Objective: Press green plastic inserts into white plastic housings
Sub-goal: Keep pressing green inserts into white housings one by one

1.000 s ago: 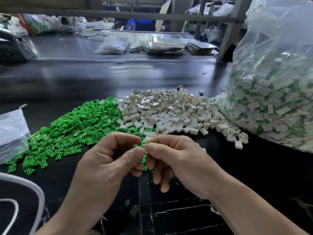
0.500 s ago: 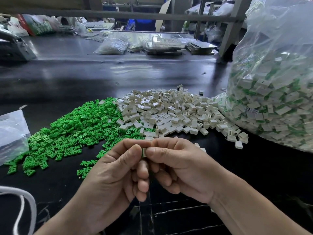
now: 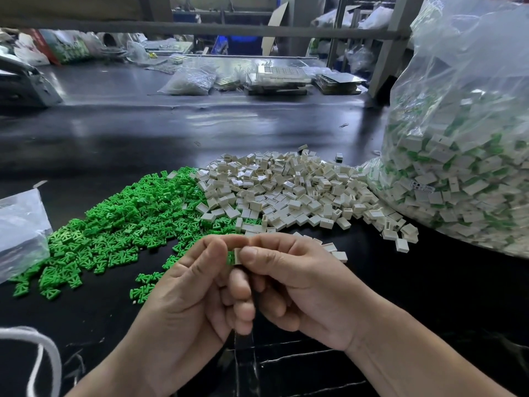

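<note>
Both hands meet above the near edge of the worktop [image 3: 143, 133], thumb tips almost touching. Right hand [image 3: 303, 285]: thumb and forefinger clamped on one white housing [image 3: 237, 255]. Left hand [image 3: 189, 290]: thumb and forefinger pinched at the housing's left side, where a sliver of green insert [image 3: 230, 257] shows. Remaining fingers of both hands are curled underneath.

Stock: insert pile [image 3: 123, 224] at left, housing pile [image 3: 286, 193] touching it at centre, a large clear bag [image 3: 458, 181] of white-and-green parts at right.

Handling (judgement): both parts are tiny, light, rigid moulded plastic. The housing is a smooth-faced box, likely slippery, so hold it by its flat broad faces and leave the open slot end free. The insert looks thin and ribbed; pinch its rear end and push straight along the slot, since a skewed push could jam or bend it. A seated fit is probably felt more than seen.

Not visible: how deep the insert sits, its orientation and the slot mouth, all covered by the thumbs. Forearms are cut off at the frame's bottom.
</note>
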`<state>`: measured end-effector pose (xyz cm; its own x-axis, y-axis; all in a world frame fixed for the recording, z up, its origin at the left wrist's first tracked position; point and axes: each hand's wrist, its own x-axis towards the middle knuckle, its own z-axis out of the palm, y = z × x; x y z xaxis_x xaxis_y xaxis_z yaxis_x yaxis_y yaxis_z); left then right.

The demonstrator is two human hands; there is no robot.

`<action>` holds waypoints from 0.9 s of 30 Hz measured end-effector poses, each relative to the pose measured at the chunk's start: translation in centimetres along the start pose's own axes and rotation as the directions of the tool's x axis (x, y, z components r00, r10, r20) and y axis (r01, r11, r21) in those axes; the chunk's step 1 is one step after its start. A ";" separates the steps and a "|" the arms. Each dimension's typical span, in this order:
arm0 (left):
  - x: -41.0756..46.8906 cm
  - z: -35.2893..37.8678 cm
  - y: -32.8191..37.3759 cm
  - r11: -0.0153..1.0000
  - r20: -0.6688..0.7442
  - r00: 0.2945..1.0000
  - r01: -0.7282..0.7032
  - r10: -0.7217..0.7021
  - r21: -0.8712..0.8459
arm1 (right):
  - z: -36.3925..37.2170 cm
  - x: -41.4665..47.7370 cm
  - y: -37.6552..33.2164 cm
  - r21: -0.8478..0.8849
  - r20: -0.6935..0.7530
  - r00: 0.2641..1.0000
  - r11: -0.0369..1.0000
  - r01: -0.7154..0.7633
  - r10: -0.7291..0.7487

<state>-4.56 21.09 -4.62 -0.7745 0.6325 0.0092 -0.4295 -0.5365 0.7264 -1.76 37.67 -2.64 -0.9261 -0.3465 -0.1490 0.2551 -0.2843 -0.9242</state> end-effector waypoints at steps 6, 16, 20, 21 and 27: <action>0.0 0.4 0.0 0.997 -0.014 0.999 -0.039 0.040 0.063 | -0.1 0.0 0.1 0.008 0.009 1.000 1.000 0.001 -0.001; 0.0 0.5 0.0 0.990 -0.062 0.993 -0.094 0.101 0.105 | 0.0 0.1 0.2 -0.009 -0.027 1.000 1.000 -0.004 0.004; 0.0 0.6 -0.1 0.988 -0.106 0.988 -0.104 0.116 0.113 | 0.3 0.1 0.3 -0.019 -0.035 0.999 1.000 0.008 -0.009; 0.0 0.7 -0.1 0.986 -0.120 0.985 -0.109 0.124 0.124 | 0.4 0.1 0.3 -0.023 -0.039 0.999 1.000 0.013 -0.014; 0.2 0.8 0.2 0.976 -0.044 0.989 -0.133 0.142 0.173 | 0.5 0.2 0.2 0.042 0.010 0.995 0.995 0.094 -0.095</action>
<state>-4.39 21.57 -3.95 -0.8474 0.5246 0.0823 -0.2359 -0.5108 0.8267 -1.81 37.11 -2.67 -0.9434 -0.3268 -0.0576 0.1783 -0.3531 -0.9184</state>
